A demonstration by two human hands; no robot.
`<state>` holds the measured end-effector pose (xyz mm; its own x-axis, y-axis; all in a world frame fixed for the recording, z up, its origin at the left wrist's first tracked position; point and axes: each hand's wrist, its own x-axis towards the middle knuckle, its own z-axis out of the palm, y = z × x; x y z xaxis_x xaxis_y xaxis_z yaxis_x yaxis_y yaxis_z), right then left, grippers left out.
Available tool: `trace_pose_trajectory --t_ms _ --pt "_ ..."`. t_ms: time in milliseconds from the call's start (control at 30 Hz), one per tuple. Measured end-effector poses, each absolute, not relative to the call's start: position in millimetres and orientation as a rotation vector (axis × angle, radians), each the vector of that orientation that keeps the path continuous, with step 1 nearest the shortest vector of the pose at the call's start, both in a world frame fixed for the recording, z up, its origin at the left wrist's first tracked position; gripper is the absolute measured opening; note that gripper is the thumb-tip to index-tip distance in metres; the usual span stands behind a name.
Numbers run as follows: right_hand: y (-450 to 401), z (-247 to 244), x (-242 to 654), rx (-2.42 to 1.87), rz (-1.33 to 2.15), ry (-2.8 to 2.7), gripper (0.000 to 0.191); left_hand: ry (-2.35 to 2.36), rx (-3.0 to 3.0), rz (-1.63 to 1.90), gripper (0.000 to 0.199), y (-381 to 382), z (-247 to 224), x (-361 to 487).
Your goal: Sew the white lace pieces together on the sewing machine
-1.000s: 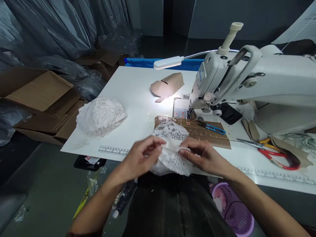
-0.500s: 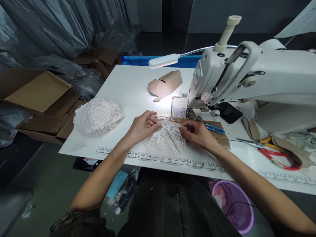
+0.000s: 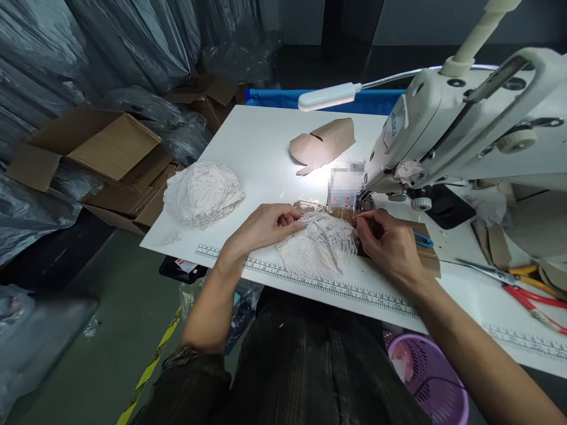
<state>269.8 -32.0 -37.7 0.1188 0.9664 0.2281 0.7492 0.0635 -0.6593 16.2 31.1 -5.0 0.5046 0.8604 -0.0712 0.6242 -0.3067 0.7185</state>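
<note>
White lace fabric (image 3: 319, 247) lies bunched on the table in front of the sewing machine (image 3: 425, 130). My left hand (image 3: 270, 227) is at the lace's upper left corner, thumb and fingers pinching its edge. At the right edge of the lace, just below the needle area, my right hand (image 3: 387, 239) is closed with thumb and forefinger together at a lace edge or thread, too small to tell which. A brown strip runs behind the lace, partly covered by it. A rounded pile of white lace (image 3: 199, 195) sits on the table's left side.
Brown paper pieces (image 3: 323, 144) lie behind the machine's plate. Red-handled scissors (image 3: 527, 289) and a blue snipper (image 3: 423, 239) are on the right. A lamp (image 3: 330, 97) hangs above. Cardboard boxes (image 3: 115, 147) stand left; a purple basket (image 3: 432, 378) is below the table edge.
The view has shifted, so the table and machine appear larger and tilted. My right hand has moved up to the lace's upper right edge, nearer the needle area. My left hand stays at the upper left.
</note>
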Motion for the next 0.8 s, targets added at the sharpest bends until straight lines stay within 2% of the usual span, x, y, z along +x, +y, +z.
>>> trace_pose_trajectory --t_ms 200,367,567,667,800 --pt "-33.1 -46.8 266.0 -1.67 0.274 -1.725 0.02 1.085 2.115 0.359 0.02 30.2 -7.2 13.1" --pt "-33.3 -49.3 263.8 -1.598 0.224 -1.737 0.018 1.111 2.045 0.607 0.022 30.0 -11.3 18.9" --pt "-30.3 -50.8 256.7 -1.331 0.225 -1.794 0.017 1.014 1.65 0.583 0.031 24.8 -15.2 30.4" --pt "-29.7 -51.3 254.9 -1.299 0.171 -1.793 0.017 1.054 1.601 0.585 0.038 23.8 -13.3 31.1" --pt "-31.2 -50.2 258.9 -1.339 0.114 -1.726 0.019 1.297 1.853 0.656 0.032 26.6 -7.8 23.8"
